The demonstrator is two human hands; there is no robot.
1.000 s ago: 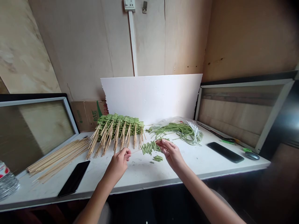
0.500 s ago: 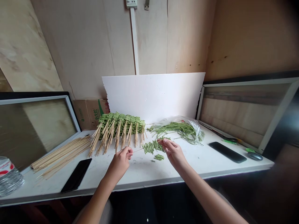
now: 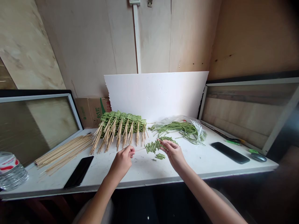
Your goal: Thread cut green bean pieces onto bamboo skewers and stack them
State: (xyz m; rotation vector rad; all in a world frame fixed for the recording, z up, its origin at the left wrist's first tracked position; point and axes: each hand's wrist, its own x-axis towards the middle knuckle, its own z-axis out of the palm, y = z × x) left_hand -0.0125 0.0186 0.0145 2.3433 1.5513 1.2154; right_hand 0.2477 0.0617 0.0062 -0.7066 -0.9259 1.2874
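Bean skewer [image 3: 152,147] is stretched between my two hands, just above the counter [image 3: 140,175], green pieces packed side by side across the stick. My left hand [image 3: 124,156] pinches the bare end, thumb against curled fingers, likely so the stick stays steady and the loaded part stays clear. My right hand [image 3: 172,151] pinches at the far end, thumb and fingertips together; can't tell if they're on the stick's tip or a bean piece. Holding from both ends probably stops the stick turning.

Loose bean pieces [image 3: 160,156] lie just below the skewer, beside my right hand, presumably for easy reach. More cut pieces [image 3: 168,138] sit right behind that hand. Farther beyond it, long beans [image 3: 179,127] spill from a clear plastic bag [image 3: 200,132], likely kept back to leave working room.

Beyond my left hand: a stack of loaded skewers [image 3: 123,119], bare ends pointing my way, probably for easy gripping. Bare sticks [image 3: 66,150] lie left of that hand, roughly lined up, seemingly for picking singly. Black phone [image 3: 78,172] is nearer me, between those sticks and my left forearm.
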